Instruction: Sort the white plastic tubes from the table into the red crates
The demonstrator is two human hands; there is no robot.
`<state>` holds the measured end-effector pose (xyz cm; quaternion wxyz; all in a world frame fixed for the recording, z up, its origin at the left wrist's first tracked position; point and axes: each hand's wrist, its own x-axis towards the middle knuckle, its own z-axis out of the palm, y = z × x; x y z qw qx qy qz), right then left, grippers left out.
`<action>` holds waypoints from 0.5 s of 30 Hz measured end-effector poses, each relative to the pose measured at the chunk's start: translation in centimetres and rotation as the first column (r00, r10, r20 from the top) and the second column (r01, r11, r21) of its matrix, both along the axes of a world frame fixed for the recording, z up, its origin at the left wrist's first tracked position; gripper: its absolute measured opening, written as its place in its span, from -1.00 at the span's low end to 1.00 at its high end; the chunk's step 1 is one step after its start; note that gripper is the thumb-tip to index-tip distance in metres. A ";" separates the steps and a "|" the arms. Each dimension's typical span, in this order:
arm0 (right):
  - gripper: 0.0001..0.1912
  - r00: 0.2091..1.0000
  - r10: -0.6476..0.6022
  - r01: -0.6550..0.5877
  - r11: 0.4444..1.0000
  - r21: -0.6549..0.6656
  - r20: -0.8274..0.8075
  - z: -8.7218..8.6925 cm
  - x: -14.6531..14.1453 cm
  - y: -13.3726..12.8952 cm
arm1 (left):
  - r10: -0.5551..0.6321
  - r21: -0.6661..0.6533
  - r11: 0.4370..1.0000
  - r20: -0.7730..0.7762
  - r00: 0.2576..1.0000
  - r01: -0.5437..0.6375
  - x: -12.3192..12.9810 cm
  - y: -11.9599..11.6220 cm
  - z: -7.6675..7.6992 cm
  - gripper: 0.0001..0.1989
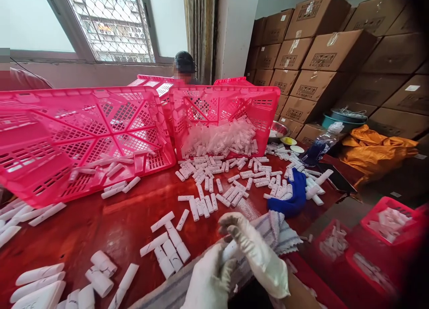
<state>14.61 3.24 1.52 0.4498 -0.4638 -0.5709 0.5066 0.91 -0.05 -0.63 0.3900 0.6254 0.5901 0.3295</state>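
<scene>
Both my hands wear white gloves and meet at the bottom middle of the view. My left hand (209, 282) and my right hand (254, 251) both grip one small white tube (229, 251) between them, above a striped cloth (279, 230) at the table's near edge. Many more white tubes (231, 179) lie scattered over the red table (117, 224).
Two pink plastic crates lie on their sides: a large one (80, 139) at left, another (224, 116) in the middle spilling tubes. A blue glove (291, 197) lies at right. A person sits behind the crates. Cardboard boxes (321, 58) stack at right; red baskets (385, 224) stand below.
</scene>
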 end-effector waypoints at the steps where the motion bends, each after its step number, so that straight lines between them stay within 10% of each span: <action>1: -0.65 0.996 -0.083 0.082 0.996 -0.024 -0.043 -0.7 0.1 -0.1 | -0.002 -0.011 1.000 0.006 1.000 0.002 0.0 0.1 -0.1 -0.62; 4: -0.66 0.968 -0.238 0.234 0.970 -0.060 -0.078 -2.5 0.6 -0.4 | 0.000 -0.040 0.999 -0.037 0.999 -0.001 -0.2 0.3 -0.1 -0.62; 9: -0.76 0.979 -0.101 0.098 0.995 -0.023 -0.175 -2.1 1.2 -0.7 | -0.026 -0.109 0.993 0.142 0.990 0.042 -0.3 0.6 1.0 -0.65; 13: -0.76 0.988 0.080 -0.065 0.991 0.118 -0.134 -0.7 1.1 -1.1 | -0.059 -0.360 0.834 0.696 0.716 0.418 -0.1 0.2 1.3 -0.53; 15: -0.73 0.990 0.091 -0.084 0.994 0.070 -0.105 -1.0 1.7 -1.7 | -0.123 -0.352 0.772 0.734 0.668 0.529 0.0 0.0 0.9 -0.48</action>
